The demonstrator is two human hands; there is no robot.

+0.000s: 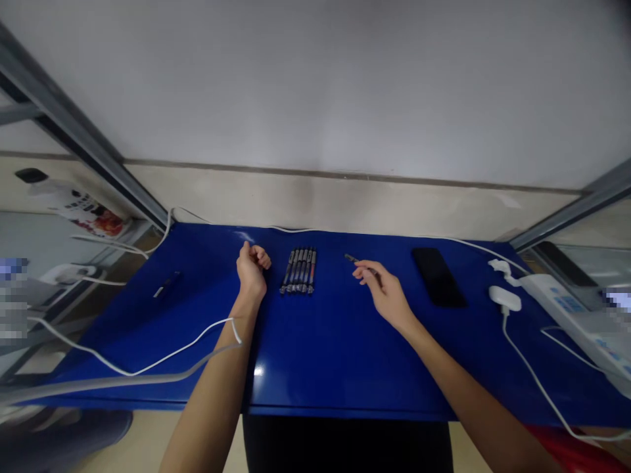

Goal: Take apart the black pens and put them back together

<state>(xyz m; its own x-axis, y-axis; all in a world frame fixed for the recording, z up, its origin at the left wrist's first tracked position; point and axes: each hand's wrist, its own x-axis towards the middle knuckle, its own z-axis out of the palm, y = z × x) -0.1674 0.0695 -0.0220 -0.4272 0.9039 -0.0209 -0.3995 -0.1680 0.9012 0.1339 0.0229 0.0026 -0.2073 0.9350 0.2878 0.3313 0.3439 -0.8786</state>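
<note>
The thumb and fingertips of the right hand (382, 289) are closed together on a pen (350, 258), which sticks out from them toward the back edge of the blue desk (335, 358). This pen is a little to the right of the middle, nearer to the back edge than to the front one. The fingers of the left hand (252, 269) are bent toward the palm; no thing shows in them, but I cannot tell if they are fully closed. Just beside this hand, on its right, lies a row of pens (298, 270), about six, almost parallel, also nearer to the back edge.

Further out, a phone (438, 277) lies toward the right edge, and past it are a white charger (505, 299) and a power strip (566, 309), which reaches toward the front right corner. A small dark stick (167, 286) lies near the left edge.

In my judgement, the row could spread or roll if the left wrist brushes it, because the pens look round and the desk is glossy. A white cable (167, 358) passes across the left forearm, so a quick pull of that arm could drag it. The held pen could also turn, since only the fingertips grip it.
</note>
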